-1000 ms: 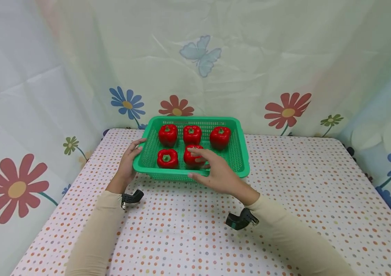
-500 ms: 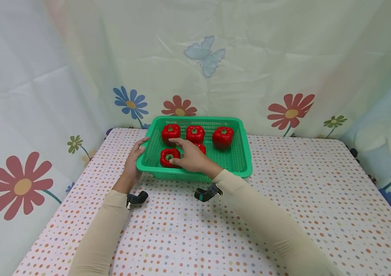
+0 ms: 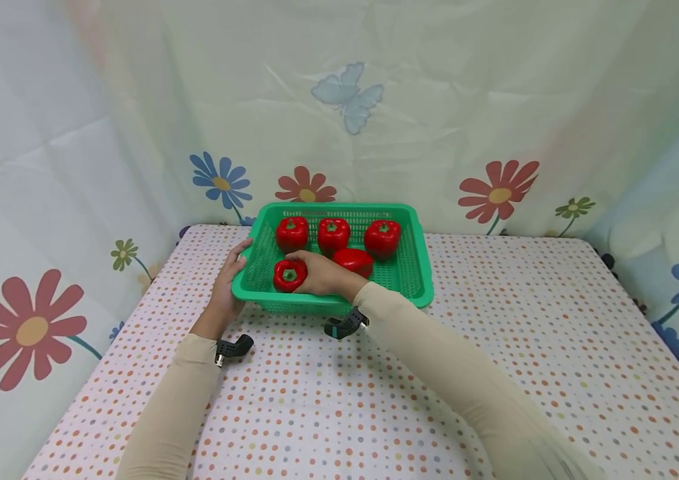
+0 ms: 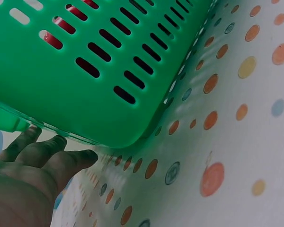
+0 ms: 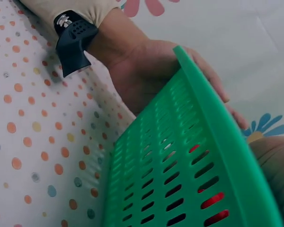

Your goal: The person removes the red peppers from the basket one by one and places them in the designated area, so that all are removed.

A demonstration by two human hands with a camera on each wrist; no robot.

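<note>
A green plastic basket (image 3: 417, 267) with slotted walls holds several red bell peppers. My right hand (image 3: 322, 272) reaches over the front rim and grips the front-left bell pepper (image 3: 288, 275), thumb on the near side and fingers on the far side. Just right of that hand, another bell pepper (image 3: 354, 261) lies on its side, partly hidden by the wrist. My left hand (image 3: 225, 287) rests against the basket's left end. In the left wrist view its fingers (image 4: 68, 163) look fairly straight at the rim; the thumb is out of sight there.
Three upright bell peppers, one of them at the right (image 3: 382, 239), form the back row in the basket. A dotted cloth covers the table (image 3: 531, 347). Behind the basket hangs a flowered curtain (image 3: 423, 127).
My right hand has moved left from above the front middle bell pepper and lowered onto the front-left one. The middle pepper has tipped onto its side. My left hand stays at the basket.
</note>
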